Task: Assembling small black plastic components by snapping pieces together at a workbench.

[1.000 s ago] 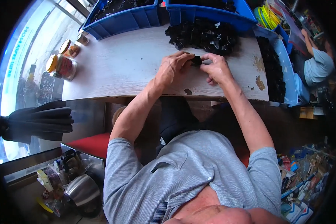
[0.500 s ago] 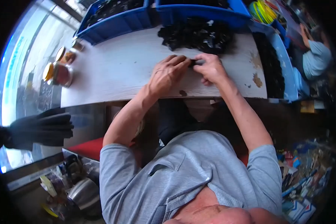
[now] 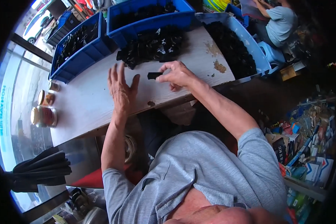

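Fingers of the right hand [image 3: 179,75] pinch one end of a small black rectangular piece [image 3: 153,75] over the pale tabletop [image 3: 78,108]; the left hand [image 3: 122,93] has drawn away, spread and holding nothing, so the right alone controls it. Beyond lies a heap of black pieces [image 3: 151,47] against a blue plastic bin [image 3: 123,37]; leftward, tabletop runs to lidded jars [image 3: 45,116], its front edge passing under the left wrist.

Head-worn left fisheye | looking steeply down from above | shirt [image 3: 212,160] near, desk [image 3: 82,100] farther out | wide view, bent edges
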Demonstrator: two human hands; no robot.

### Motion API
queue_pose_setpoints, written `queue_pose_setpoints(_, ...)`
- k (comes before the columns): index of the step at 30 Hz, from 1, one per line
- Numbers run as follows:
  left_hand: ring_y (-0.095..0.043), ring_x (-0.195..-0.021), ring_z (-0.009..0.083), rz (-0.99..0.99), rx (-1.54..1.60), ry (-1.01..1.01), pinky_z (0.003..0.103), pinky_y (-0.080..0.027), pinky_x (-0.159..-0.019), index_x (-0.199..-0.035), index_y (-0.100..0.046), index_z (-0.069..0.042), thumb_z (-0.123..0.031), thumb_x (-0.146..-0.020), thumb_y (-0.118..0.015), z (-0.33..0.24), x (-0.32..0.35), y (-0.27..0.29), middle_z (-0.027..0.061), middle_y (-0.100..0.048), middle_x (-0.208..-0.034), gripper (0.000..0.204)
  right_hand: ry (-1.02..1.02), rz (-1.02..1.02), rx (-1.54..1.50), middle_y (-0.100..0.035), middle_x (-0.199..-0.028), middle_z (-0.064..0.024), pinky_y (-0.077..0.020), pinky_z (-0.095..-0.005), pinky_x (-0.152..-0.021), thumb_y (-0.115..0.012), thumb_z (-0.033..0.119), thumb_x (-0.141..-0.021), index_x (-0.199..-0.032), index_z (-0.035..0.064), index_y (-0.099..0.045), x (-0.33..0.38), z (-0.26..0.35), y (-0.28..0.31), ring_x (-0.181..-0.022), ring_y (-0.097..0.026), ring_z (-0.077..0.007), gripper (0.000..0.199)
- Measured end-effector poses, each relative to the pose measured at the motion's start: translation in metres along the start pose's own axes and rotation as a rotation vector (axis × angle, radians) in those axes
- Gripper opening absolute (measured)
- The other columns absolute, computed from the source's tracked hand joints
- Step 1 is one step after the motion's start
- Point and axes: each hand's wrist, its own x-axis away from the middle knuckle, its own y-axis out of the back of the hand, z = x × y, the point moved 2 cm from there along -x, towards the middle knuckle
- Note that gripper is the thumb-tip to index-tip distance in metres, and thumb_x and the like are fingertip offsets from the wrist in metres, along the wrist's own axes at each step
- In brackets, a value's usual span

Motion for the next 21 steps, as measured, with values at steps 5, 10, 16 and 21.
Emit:
queue_pose_setpoints(5, -0.029, -0.142, 0.0524, 0.181, -0.139, 0.112, 0.061, -0.025, -0.115, -0.155, -0.032, -0.01, -0.06, -0.084, -0.069, 0.025, -0.008, -0.015, 0.03, -0.035, -0.154, 0.094, -0.113, -0.073, -0.139, -0.06, -0.06, -0.0057, -0.051, -0.0295, -0.041, -0.083, 0.02, -0.078, -0.116, 0.0053, -0.063, 0.017, -0.014, 0.062, -0.044, -0.059, -0.0143, 0.045)
queue_pose_setpoints(10, -0.03, -0.142, 0.0492, 0.228, -0.138, 0.072, 0.063, -0.022, -0.114, -0.155, -0.032, -0.008, -0.064, -0.089, -0.058, 0.002, -0.023, -0.05, 0.0299, -0.037, -0.151, 0.09, 0.175, -0.736, -0.447, -0.058, -0.059, -0.0045, -0.0556, -0.0362, -0.045, -0.083, 0.025, -0.08, -0.118, 0.0098, -0.064, 0.007, -0.018, 0.172, -0.049, -0.063, -0.0188, 0.045)
queue_pose_setpoints(16, -0.038, -0.135, 0.0467, 0.159, -0.216, 0.033, 0.064, -0.028, -0.108, -0.149, -0.043, -0.012, -0.059, -0.091, -0.057, -0.015, -0.03, -0.063, 0.0265, -0.045, -0.144, 0.076, 0.084, -1.011, -0.482, -0.055, -0.059, -0.0048, -0.0604, -0.044, -0.057, -0.083, 0.025, -0.08, -0.115, 0.01, -0.065, 0.017, -0.038, 0.193, -0.053, -0.063, -0.0213, 0.042)
queue_pose_setpoints(21, -0.043, -0.131, 0.0448, 0.139, -0.168, 0.007, 0.06, -0.03, -0.108, -0.147, -0.046, -0.015, -0.051, -0.089, -0.064, -0.014, -0.028, -0.059, 0.025, -0.049, -0.141, 0.071, 0.099, -0.899, -0.498, -0.055, -0.062, -0.0043, -0.0597, -0.0363, -0.056, -0.081, 0.022, -0.083, -0.105, 0.0102, -0.071, 0.025, -0.052, 0.166, -0.053, -0.061, -0.0188, 0.028)
